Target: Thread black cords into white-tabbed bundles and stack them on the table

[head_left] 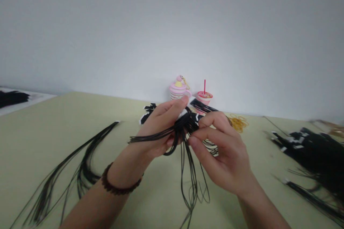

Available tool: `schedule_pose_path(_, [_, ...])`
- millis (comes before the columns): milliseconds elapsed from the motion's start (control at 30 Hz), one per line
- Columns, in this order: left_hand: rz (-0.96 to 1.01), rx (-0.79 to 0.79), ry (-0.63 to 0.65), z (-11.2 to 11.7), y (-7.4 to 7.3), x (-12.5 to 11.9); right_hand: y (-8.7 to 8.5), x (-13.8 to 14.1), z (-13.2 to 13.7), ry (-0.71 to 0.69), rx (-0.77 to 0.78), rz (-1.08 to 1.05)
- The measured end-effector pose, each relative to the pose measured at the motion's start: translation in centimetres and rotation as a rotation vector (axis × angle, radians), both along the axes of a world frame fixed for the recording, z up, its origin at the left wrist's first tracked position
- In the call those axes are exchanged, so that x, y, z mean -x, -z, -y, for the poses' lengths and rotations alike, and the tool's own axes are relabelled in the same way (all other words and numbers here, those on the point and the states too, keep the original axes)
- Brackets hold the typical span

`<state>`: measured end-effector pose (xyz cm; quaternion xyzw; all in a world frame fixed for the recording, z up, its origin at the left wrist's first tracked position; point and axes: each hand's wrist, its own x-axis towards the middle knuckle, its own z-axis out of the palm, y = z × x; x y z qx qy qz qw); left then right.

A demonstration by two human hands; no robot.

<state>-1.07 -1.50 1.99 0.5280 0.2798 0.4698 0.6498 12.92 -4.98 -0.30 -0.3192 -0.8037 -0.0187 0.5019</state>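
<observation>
A bundle of thin black cords [185, 128] with white tags at one end is held up above the pale green table [53, 125]. My left hand [161, 125], with a brown bead bracelet on its wrist, is closed around the bundle, thumb side up. My right hand [220, 150] pinches the same bundle from the right with thumb and forefinger. Loose cord ends loop and dangle below both hands toward the table.
More black cords [80, 161] lie spread at the left, and a large heap of tagged cords [314, 150] at the right. Yellow rubber bands [239, 122], a pink toy cup [177, 91] and a small red cup with a straw [204, 96] stand by the white wall.
</observation>
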Motion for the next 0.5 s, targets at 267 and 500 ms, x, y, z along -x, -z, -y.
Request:
schedule_pose_path(267, [-0.068, 0.012, -0.187, -1.4, -0.1, 0.5, -0.4, -3.2, 1.4, -0.055, 0.404, 0.025])
schedule_pose_path(500, [-0.044, 0.044, -0.169, -3.3, 1.0, 0.6, -1.5, -7.1, 2.6, -0.023, 0.186, -0.336])
